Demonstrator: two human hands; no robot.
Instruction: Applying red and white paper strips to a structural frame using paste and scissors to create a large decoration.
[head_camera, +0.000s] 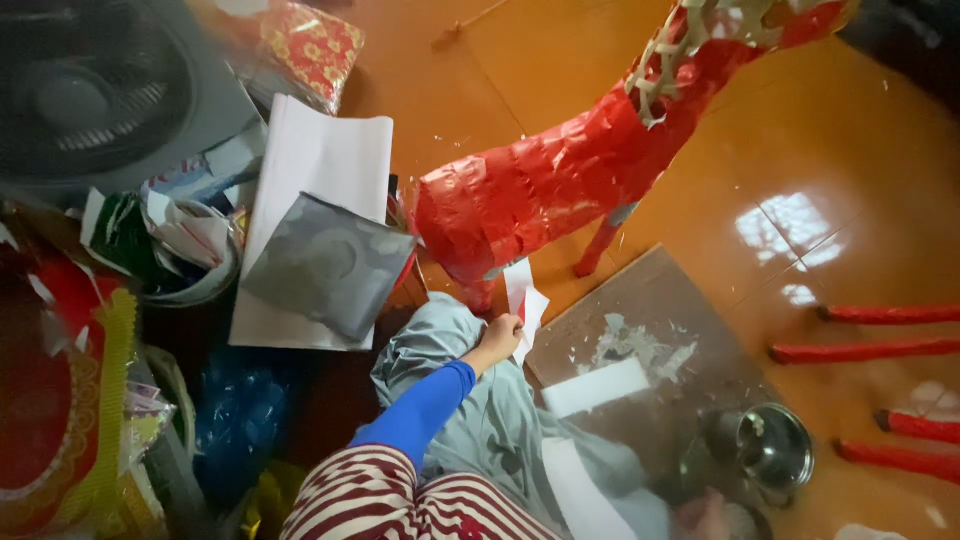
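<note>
Pressing a white paper strip (524, 300) up under the red paper animal (560, 180), by its rear leg: that looks like the step in hand, papering the frame. Left hand (500, 335), blue sleeve, is closed on the strip's lower end; strip top touches the body's underside. Next move prob. calls for smoothing it flat w/o tearing, then more paste from the steel bowl (770, 450) on the board (650, 330). Right hand (705, 515) is blurred at the bottom edge near the bowl; can't tell if open or closed. Animal's head cut off at top. Left-side clutter is hard to make out.
</note>
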